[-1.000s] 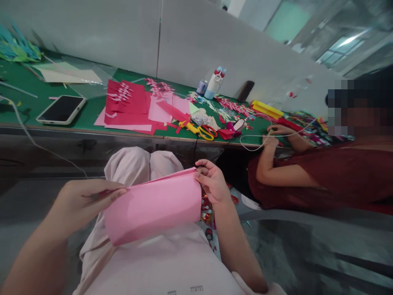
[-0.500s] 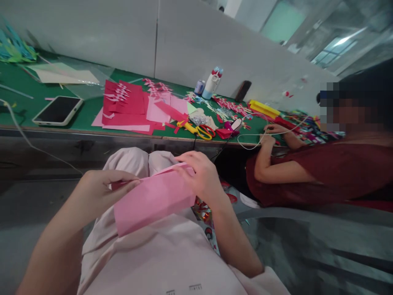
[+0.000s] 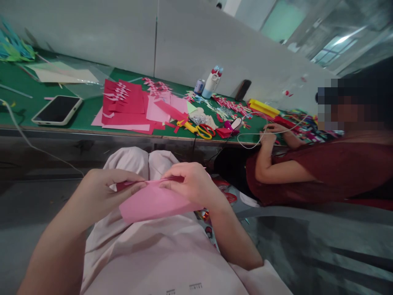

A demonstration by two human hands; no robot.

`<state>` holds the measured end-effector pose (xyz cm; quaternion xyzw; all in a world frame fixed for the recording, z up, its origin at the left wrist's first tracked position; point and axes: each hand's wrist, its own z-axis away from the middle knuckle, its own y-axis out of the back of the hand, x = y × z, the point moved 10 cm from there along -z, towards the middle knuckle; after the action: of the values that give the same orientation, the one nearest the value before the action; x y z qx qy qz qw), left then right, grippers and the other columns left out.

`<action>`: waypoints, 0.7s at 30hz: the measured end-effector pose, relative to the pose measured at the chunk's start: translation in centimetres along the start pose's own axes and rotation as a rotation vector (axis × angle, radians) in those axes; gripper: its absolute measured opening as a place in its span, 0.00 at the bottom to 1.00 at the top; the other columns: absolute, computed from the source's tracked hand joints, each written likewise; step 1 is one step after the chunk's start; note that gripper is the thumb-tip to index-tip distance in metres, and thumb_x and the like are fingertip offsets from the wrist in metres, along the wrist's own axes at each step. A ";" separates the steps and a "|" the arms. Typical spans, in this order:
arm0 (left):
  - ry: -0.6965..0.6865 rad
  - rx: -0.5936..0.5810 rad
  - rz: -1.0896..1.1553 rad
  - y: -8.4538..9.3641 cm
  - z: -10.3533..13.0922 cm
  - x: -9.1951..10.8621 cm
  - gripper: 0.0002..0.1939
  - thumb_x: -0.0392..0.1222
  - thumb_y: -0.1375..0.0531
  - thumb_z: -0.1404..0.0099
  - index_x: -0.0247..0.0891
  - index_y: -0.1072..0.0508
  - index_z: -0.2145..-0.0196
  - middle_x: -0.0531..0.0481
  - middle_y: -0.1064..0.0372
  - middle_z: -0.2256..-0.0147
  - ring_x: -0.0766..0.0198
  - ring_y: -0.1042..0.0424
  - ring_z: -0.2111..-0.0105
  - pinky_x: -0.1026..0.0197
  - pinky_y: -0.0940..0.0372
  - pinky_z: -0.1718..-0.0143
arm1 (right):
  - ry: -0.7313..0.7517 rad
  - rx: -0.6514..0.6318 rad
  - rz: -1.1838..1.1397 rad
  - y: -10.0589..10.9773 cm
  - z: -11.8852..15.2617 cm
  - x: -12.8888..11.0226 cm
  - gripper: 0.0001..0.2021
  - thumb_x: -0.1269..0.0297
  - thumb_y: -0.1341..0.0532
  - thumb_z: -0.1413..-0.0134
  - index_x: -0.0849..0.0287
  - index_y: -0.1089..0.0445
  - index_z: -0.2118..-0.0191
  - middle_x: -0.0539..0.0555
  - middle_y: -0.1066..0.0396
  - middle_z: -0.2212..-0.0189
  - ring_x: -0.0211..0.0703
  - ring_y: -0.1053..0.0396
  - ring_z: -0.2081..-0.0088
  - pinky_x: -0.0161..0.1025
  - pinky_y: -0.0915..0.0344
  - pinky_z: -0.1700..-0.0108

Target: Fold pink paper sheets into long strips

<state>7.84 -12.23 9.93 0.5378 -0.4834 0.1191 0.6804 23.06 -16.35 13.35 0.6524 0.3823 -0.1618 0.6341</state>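
Observation:
Pink paper (image 3: pixel 161 203) is held over my lap, its near face hanging down and a darker red layer showing behind its upper edge. My left hand (image 3: pixel 106 190) pinches the upper edge near its left end between thumb and fingers. Close beside it, my right hand (image 3: pixel 192 184) grips the same edge, thumb in front and fingers behind, covering the paper's right part. Beyond my knees, red sheets (image 3: pixel 124 102) and pink sheets (image 3: pixel 158 108) lie on the green table, with yellow-handled scissors (image 3: pixel 192 128) to their right.
A phone (image 3: pixel 57 110) lies on the green table (image 3: pixel 89 119) at the left. A white bottle (image 3: pixel 211 84), a can (image 3: pixel 199 87) and a dark upright object (image 3: pixel 243 90) stand by the partition. At the right sits a person in a dark red shirt (image 3: pixel 337 168), handling a pale cord.
My right hand has moved down along the paper and closed its thumb and fingers on the upper edge. The paper's lower edge has risen and its face is more tilted.

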 end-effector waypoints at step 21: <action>0.111 -0.105 0.227 -2.6 -1.0 -0.5 0.12 0.52 0.36 0.45 0.42 0.18 0.71 0.50 0.21 0.71 0.59 0.26 0.69 0.64 0.34 0.72 | -0.128 -0.113 -0.095 -0.8 -0.1 1.1 0.06 0.65 0.34 0.46 0.61 0.22 0.69 0.49 0.24 0.73 0.34 0.32 0.70 0.32 0.43 0.67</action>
<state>9.89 -12.22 8.04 0.4359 -0.5085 0.1994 0.7154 23.20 -15.99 12.07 0.5849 0.3800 -0.2114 0.6847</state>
